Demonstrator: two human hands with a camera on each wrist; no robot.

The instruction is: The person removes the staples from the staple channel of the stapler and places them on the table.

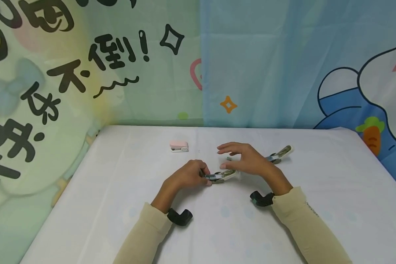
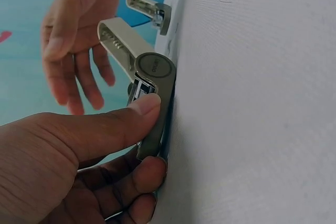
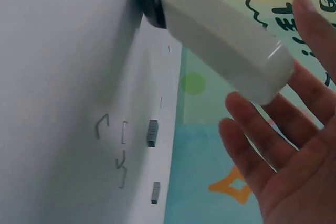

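Observation:
My left hand (image 1: 189, 175) grips the grey base of a small stapler (image 2: 164, 90), thumb along its side and fingers curled beneath. The stapler's pale upper arm (image 3: 223, 40) is swung up away from the base, with the metal magazine (image 2: 140, 88) exposed. My right hand (image 1: 247, 158) hovers at the raised end of that arm, its fingers spread and loosely bent. In the right wrist view, the fingertips (image 3: 239, 100) overlap the tip of the arm; nothing is pinched between them.
Behind my right hand lies a second, unfolded stapler (image 1: 285, 150). A pink stapler (image 1: 179, 146) stands toward the back left. Two short staple strips (image 3: 152, 133) and several loose bent staples (image 3: 124, 132) lie on the white table (image 1: 118, 205). Printed curtains (image 1: 267, 66) hang behind.

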